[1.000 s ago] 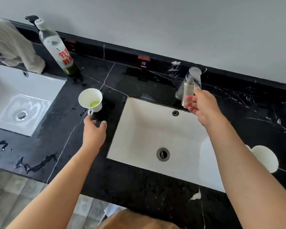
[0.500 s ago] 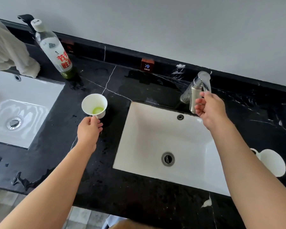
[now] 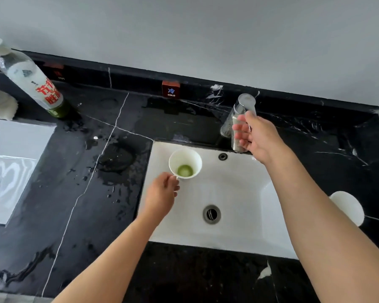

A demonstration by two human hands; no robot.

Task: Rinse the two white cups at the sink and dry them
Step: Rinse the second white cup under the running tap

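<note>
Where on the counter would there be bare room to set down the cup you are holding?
The counter between the bottle and the sink is bare but wet. The front edge below the sink is free. Right of the sink, the second cup sits.

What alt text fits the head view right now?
A person's left hand holds a white ceramic cup with green residue by its handle over the white rectangular sink basin, while the right hand rests on the chrome faucet. A second white cup sits on the wet black marble counter at right; a labelled plastic bottle stands far left.
</note>
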